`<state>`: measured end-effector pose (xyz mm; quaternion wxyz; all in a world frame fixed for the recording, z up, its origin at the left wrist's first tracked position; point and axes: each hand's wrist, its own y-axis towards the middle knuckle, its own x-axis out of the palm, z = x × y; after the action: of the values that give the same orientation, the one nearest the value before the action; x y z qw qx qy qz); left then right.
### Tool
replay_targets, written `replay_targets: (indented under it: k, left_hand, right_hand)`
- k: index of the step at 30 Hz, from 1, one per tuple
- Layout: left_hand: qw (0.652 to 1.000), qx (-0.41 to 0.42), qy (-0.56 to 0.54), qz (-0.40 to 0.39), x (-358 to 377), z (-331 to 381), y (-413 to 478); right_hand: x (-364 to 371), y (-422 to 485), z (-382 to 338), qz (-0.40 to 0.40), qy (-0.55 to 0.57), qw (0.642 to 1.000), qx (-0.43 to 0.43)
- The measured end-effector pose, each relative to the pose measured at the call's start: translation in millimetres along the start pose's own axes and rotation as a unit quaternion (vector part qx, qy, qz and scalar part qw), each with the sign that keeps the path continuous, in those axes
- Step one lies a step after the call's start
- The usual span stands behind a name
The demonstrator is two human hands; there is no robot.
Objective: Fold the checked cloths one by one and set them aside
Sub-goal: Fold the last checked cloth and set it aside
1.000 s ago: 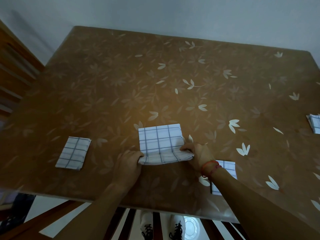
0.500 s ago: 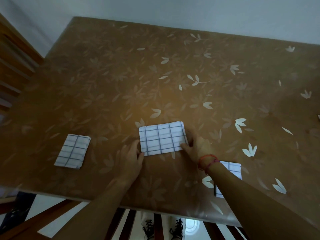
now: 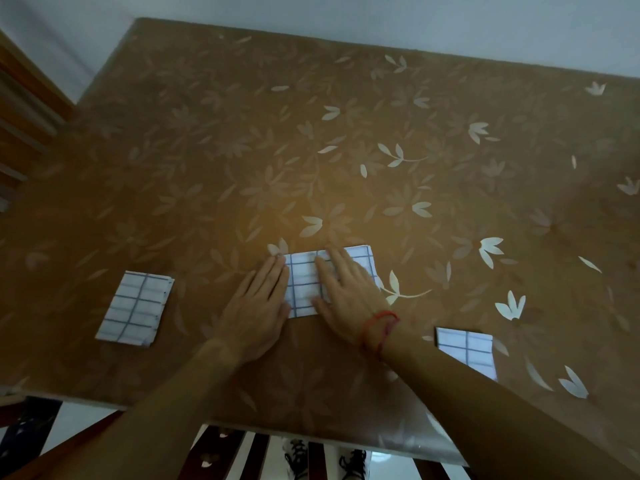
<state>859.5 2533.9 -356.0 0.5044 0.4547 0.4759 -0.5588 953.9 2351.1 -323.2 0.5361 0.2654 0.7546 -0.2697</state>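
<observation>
Grip state: both hands flat and released, nothing pinched. Right hand (image 3: 346, 292) lies palm-down on top of the folded checked cloth (image 3: 304, 285), fingers spread across its right half; left hand (image 3: 256, 306) rests on the table (image 3: 207, 150) with its fingertips just touching the cloth's left edge. Cloth sits near the front-middle of the table, folded to a compact rectangle, lying flat. Reads as the press-and-smooth step, fold looks basically done for this one. Material judgement: thin, light, soft fabric, no stiffness, will flop and unfold if lifted by one corner; table covering looks glossy so the cloth may slide under a sideways push. Best to take hold along the folded edge or pinch both short ends through all layers. One finished cloth (image 3: 135, 310) lies well apart to the left; another cloth (image 3: 465, 348) sits near the right forearm, partly hidden, fold state unclear.
</observation>
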Motion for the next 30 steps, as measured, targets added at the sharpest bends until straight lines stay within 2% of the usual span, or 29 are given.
replay_targets:
  k: [3,10,17,30]
  left_hand:
    - [0.999,0.006,0.019,-0.025,5,-4,3]
    - [0.998,0.019,0.038,-0.039,7,-9,4]
    - [0.998,0.02,0.044,-0.05,3,-8,5]
    - [0.996,0.014,0.054,-0.076,-2,-6,8]
  right_hand:
    - [15,13,-10,-0.034,-0.042,0.997,-0.058]
    - [32,24,-4,-0.09,-0.088,0.988,-0.093]
    - [27,19,11,-0.099,-0.095,0.987,-0.081]
    - [-6,-11,96,-0.14,-0.11,0.982,-0.063]
